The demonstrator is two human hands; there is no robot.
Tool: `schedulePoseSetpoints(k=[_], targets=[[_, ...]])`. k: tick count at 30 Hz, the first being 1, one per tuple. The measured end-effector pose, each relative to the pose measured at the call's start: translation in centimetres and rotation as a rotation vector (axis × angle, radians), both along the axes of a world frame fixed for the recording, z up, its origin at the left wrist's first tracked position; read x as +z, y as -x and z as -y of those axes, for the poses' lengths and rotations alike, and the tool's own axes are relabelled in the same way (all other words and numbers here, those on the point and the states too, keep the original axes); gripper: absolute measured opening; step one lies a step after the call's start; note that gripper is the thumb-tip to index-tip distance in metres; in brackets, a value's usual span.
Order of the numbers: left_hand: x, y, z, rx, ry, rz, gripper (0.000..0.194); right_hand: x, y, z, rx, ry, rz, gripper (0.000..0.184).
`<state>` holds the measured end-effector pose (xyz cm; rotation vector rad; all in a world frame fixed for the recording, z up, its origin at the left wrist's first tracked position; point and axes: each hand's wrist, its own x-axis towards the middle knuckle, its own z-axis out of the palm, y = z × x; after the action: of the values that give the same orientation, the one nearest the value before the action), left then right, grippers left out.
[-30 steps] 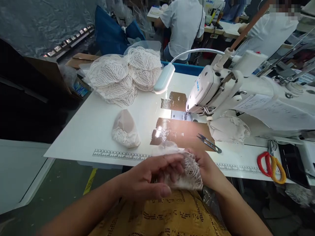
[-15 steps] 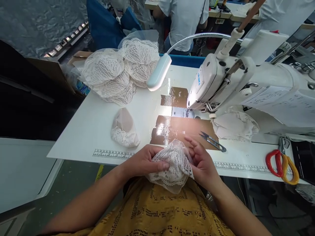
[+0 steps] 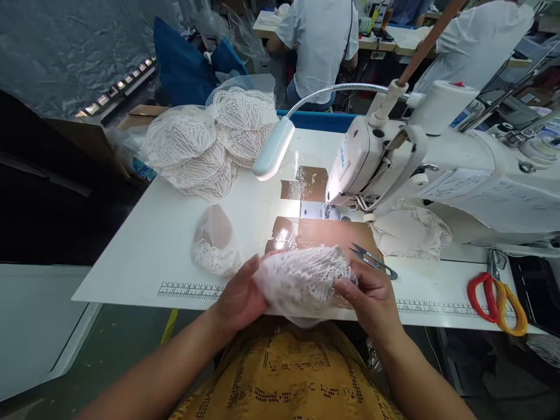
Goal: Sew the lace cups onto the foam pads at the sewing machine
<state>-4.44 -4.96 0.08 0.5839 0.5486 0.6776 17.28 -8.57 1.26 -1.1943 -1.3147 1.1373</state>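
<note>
A white lace cup (image 3: 306,279), rounded and with sheer fabric along its lower edge, is held between my hands above the table's front edge. My right hand (image 3: 371,294) grips its right end, thumb pressed on the lace. At the left end, my left hand (image 3: 242,294) supports the piece, its thumb raised and its fingertips hidden behind the fabric. Another lace cup (image 3: 215,242) lies on the table beyond my left hand. Just past my right hand are dark thread snips (image 3: 371,259), lying partly on the brown taped patch (image 3: 324,230).
A white sewing machine (image 3: 371,163) stands at right, with a lamp (image 3: 275,149) beside its head. Lace pieces (image 3: 192,146) are heaped at back left; more white fabric (image 3: 411,230) lies under the machine arm. Scissors (image 3: 496,297) rest at right. A person (image 3: 319,52) sits beyond.
The lace cup has been turned and spread wider, its rounded lace side now facing up. My right hand has closed on its right end; my left thumb has lifted off the lace.
</note>
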Motion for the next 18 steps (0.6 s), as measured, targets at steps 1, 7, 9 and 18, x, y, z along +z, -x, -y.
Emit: schedulePoseSetpoints(k=[1, 7, 9, 18], targets=[[-0.1, -0.3, 0.3, 0.012, 0.053, 0.061, 0.055, 0.0, 0.2, -0.1, -0.022, -0.031, 0.005, 0.020], [0.1, -3.8, 1.7, 0.029, 0.185, -0.012, 0.042, -0.4, 1.9, -1.1, -0.019, -0.016, -0.001, 0.031], [-0.3, -4.1, 1.9, 0.055, 0.195, -0.056, 0.033, -0.7, 1.9, -1.2, -0.080, 0.080, -0.157, 0.032], [3.4, 3.0, -0.2, -0.166, -0.678, -0.341, 0.013, 0.7, -0.1, -1.5, 0.121, 0.189, -0.132, 0.023]])
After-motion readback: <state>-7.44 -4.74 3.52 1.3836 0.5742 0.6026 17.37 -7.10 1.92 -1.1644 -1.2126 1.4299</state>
